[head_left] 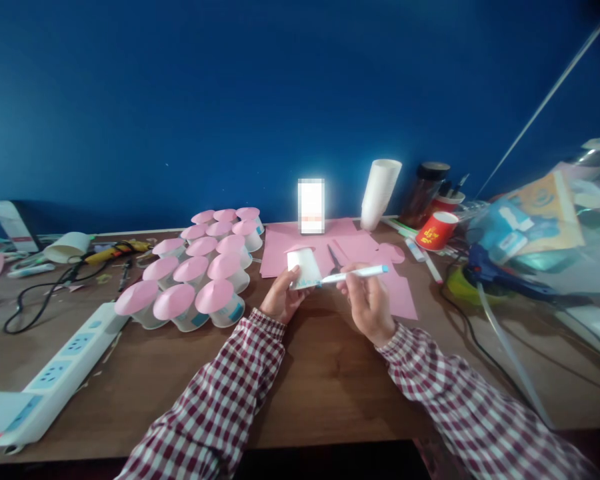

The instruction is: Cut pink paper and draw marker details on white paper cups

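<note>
My left hand (281, 298) grips a white paper cup with a pink cone top (305, 266), held upside down just above the wooden table (325, 380). My right hand (367, 300) pinches a white marker with a blue cap (356, 273), its tip touching the cup's lower rim. Both sleeves are red-and-white checked. Pink paper sheets (350, 250) lie behind the hands, with scissors (335, 259) on them.
Several finished cups with pink cone tops (205, 273) stand in rows at left. A white power strip (50, 380) and black cable lie far left. A stack of white cups (380, 193), a red cup (436, 231), a dark jar and plastic bags sit at right.
</note>
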Available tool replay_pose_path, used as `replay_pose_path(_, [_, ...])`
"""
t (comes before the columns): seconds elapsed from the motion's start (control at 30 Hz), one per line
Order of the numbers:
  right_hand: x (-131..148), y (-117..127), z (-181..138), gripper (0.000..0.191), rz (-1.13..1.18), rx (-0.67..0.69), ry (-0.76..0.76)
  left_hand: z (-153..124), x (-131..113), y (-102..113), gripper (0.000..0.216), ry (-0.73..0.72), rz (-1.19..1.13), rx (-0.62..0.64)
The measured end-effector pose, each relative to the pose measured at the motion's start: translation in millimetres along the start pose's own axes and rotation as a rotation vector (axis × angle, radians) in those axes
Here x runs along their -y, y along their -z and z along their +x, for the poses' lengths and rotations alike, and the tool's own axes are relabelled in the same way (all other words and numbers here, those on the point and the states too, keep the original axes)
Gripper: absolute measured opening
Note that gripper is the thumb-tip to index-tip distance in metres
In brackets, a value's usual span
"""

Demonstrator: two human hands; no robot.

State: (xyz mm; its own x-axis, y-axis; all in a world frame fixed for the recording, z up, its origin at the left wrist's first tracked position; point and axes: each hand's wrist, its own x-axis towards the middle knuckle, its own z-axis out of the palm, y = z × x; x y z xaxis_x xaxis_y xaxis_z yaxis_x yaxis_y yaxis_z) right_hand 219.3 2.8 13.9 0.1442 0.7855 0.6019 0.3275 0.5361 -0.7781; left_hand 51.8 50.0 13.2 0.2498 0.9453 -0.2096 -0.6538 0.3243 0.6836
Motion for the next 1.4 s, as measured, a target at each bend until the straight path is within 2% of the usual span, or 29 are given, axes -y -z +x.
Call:
replay_pose_path(0.37, [-0.5, 1.3, 0.0, 0.02, 0.001, -0.007, -0.019, -0.9, -1.9, -1.5, 0.026, 0.003, 0.006, 0.005])
replay_pose_path(0.7, [0.7, 2.1, 0.8, 0.02, -0.024, -0.046, -0.001, 0.9, -0.5, 3.8, 0.04, -0.013, 0.045, 0.081])
replay_pose_path(0.97, [-1.3, 2.5, 0.7, 0.02, -0.038, -0.025, 0.003, 1.6, -0.6, 6.1, 0.034, 0.007, 0.011, -0.033])
replay_pose_path(1.2, [0.3, 2.7, 1.7, 0.022, -0.044, -0.05, -0.004, 1.3, -0.1, 5.8, 0.041, -0.011, 0.003, 0.032])
replay_pose_path(1.4, [-0.2, 3.1, 1.6, 0.022, -0.058, -0.038, -0.003, 0.3, -1.5, 5.4, 0.05, -0.018, -0.004, 0.005])
